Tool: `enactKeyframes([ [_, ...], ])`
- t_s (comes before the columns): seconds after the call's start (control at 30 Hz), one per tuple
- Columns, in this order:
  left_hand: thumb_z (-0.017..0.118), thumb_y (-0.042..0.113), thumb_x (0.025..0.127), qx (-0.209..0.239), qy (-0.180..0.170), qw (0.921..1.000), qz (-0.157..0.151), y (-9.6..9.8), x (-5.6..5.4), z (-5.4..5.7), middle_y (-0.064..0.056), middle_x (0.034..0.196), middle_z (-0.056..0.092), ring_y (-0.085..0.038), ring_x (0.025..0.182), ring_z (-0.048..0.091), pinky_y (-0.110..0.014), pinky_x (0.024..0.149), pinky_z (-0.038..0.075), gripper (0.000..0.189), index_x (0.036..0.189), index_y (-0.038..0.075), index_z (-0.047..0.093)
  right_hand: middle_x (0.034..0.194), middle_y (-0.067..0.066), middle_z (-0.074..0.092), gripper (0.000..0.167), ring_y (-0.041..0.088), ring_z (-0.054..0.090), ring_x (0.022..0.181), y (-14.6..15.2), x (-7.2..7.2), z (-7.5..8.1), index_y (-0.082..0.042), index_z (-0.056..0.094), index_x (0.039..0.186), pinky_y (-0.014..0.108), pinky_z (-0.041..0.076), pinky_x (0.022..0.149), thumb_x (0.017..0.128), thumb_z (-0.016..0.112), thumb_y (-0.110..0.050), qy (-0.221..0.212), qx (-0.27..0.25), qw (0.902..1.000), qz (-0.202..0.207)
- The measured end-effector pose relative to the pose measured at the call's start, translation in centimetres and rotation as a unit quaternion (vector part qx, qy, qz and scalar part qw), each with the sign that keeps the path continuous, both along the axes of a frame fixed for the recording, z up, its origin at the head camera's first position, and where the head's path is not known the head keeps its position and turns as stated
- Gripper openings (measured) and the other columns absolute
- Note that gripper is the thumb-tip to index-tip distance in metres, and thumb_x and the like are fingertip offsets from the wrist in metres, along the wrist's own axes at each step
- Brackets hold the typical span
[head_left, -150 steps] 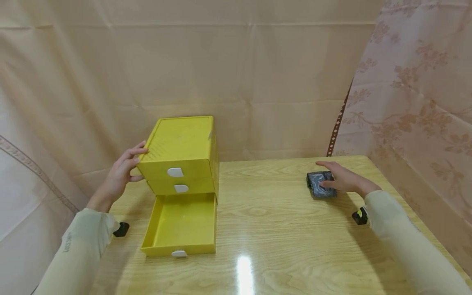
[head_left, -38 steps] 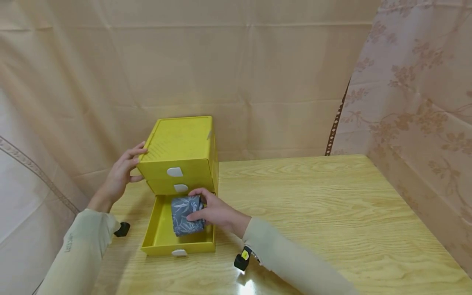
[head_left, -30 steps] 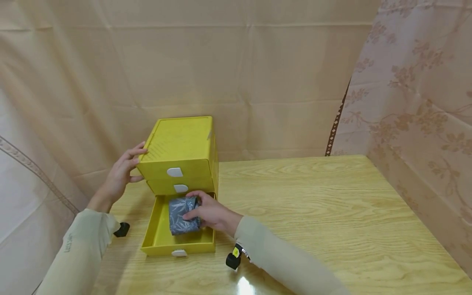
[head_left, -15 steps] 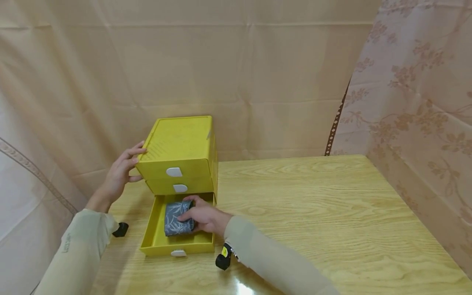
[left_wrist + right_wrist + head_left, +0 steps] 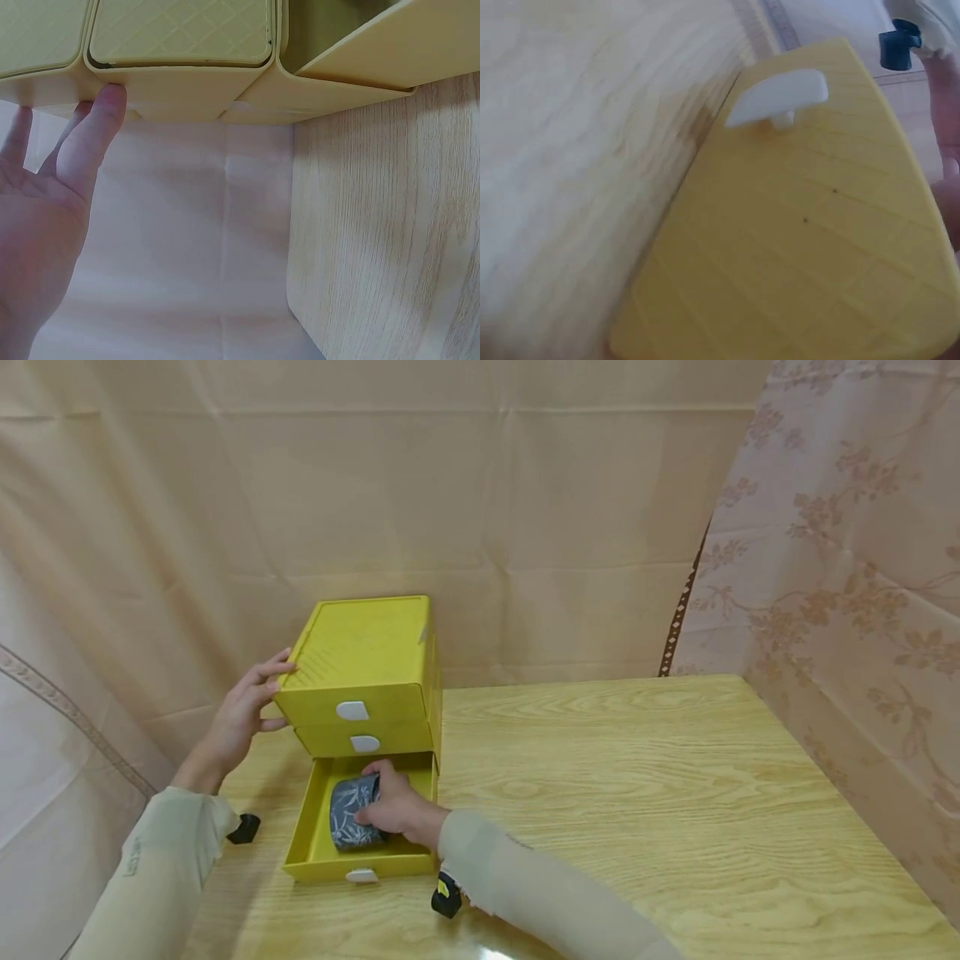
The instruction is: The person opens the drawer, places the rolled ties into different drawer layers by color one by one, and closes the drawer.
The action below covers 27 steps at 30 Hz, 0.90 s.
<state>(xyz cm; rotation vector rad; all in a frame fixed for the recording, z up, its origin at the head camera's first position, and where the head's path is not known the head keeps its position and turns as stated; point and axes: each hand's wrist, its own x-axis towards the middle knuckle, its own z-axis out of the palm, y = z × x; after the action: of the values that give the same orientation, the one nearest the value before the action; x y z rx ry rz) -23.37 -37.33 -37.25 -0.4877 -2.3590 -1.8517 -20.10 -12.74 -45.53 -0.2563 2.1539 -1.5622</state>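
A yellow three-drawer cabinet (image 5: 363, 639) stands at the left of the table, its bottom drawer (image 5: 401, 865) pulled out. Inside that drawer my right hand (image 5: 401, 810) grips a folded grey-blue cloth (image 5: 347, 814) with a white leaf print, thumb on top, the other fingers partly hidden behind it. My left hand (image 5: 238, 714) rests against the cabinet's upper left side. In the left wrist view its straight fingers (image 5: 82, 146) touch the yellow wall. The right wrist view shows only the drawer's front panel and white pull tab (image 5: 784, 94); the cloth is hidden there.
Both upper drawers, with white pull tabs (image 5: 352, 711), are pushed in. A wooden table (image 5: 637, 793) extends to the right. Beige curtain (image 5: 480, 527) hangs close behind the cabinet, and a floral curtain (image 5: 862, 568) hangs at the right.
My right hand first reached for the cloth at the table's right, then carried it to the bottom drawer. Lately it has moved left and lower into the drawer. My left hand has stayed put.
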Motion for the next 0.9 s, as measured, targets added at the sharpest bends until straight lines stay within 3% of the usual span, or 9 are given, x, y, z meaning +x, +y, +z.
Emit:
enactKeyframes([
  [0.17,0.039,0.025,0.11,0.013,0.002,0.9999,-0.004,0.1,-0.2,-0.1,-0.004,0.169,0.016,-0.009,0.135,0.039,-0.027,0.08,0.057,0.036,0.142,0.015,0.053,0.126,0.016,0.044,0.053,0.032,0.046,0.114,0.1,-0.1,0.3,-0.022,0.049,0.126,0.047,0.041,0.1,0.085,0.08,-0.009,0.073,0.132,0.9882,0.028],
  [0.27,0.038,0.026,0.111,0.006,0.001,1.0,-0.004,0.0,-0.2,-0.1,-0.004,0.169,0.015,-0.01,0.136,0.038,-0.026,0.08,0.056,0.038,0.144,0.015,0.052,0.131,0.016,0.042,0.053,0.034,0.044,0.118,0.2,-0.1,0.4,-0.024,0.048,0.128,0.048,0.041,0.1,0.087,0.08,-0.015,0.084,0.168,0.9815,0.037],
  [0.47,0.037,0.028,0.111,-0.004,-0.002,1.0,-0.004,-0.2,0.0,-0.1,-0.003,0.17,0.014,-0.014,0.14,0.034,-0.026,0.081,0.056,0.039,0.145,0.015,0.05,0.133,0.016,0.042,0.056,0.033,0.043,0.119,0.5,0.1,0.7,-0.025,0.048,0.132,0.048,0.042,0.1,0.087,0.081,-0.017,0.086,0.167,0.9815,0.038],
  [0.63,0.038,0.027,0.111,0.005,-0.005,1.0,-0.003,-0.1,0.1,-0.1,-0.003,0.17,0.013,-0.015,0.141,0.033,-0.026,0.08,0.056,0.037,0.144,0.016,0.051,0.147,0.014,0.034,0.063,0.031,0.035,0.131,1.4,1.0,1.4,-0.025,0.045,0.144,0.047,0.041,0.104,0.09,0.078,-0.021,0.128,0.172,0.9741,0.073],
  [0.8,0.038,0.027,0.111,0.007,-0.004,1.0,0.0,0.0,0.1,-0.1,-0.003,0.169,0.015,-0.013,0.139,0.035,-0.026,0.08,0.056,0.037,0.144,0.015,0.051,0.153,0.008,0.032,0.066,0.021,0.034,0.134,2.9,2.6,2.5,-0.022,0.035,0.154,0.035,0.039,0.106,0.097,0.068,-0.024,0.228,0.123,0.9545,0.148],
  [0.9,0.038,0.026,0.111,0.01,0.0,1.0,0.0,0.0,0.1,-0.1,-0.003,0.169,0.016,-0.01,0.135,0.038,-0.026,0.08,0.057,0.037,0.143,0.015,0.052,0.149,0.004,0.041,0.059,0.015,0.04,0.131,3.7,3.7,3.1,-0.016,0.034,0.154,0.029,0.037,0.106,0.102,0.061,-0.029,0.294,0.059,0.9324,0.202],
])
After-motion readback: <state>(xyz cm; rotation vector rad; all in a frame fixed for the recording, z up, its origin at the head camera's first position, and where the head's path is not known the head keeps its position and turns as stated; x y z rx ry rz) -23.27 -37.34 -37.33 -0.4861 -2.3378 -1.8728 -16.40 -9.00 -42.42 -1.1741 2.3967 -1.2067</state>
